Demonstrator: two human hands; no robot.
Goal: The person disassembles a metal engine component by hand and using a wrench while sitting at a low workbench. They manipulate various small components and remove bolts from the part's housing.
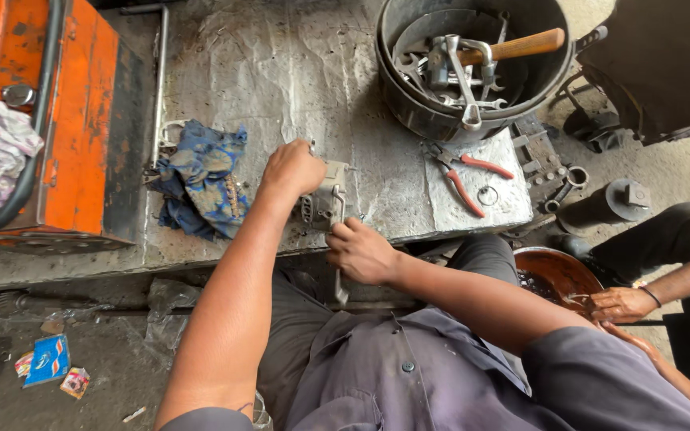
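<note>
Head view, blue rag [201, 179] beside left hand [291, 169], pliers [466, 177] near

Low workbench [297, 72] sheeted in dented grey metal, orange metal box [81, 120] at its left end, cracked concrete floor [81, 351] below (oil-stained, littered with small packets [48, 361]), even daylight, no walls or windows in view.

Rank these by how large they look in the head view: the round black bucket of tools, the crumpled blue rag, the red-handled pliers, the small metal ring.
1. Round black bucket of tools
2. Crumpled blue rag
3. Red-handled pliers
4. Small metal ring
All lie at similar distance, so the order looks reliable.
</note>
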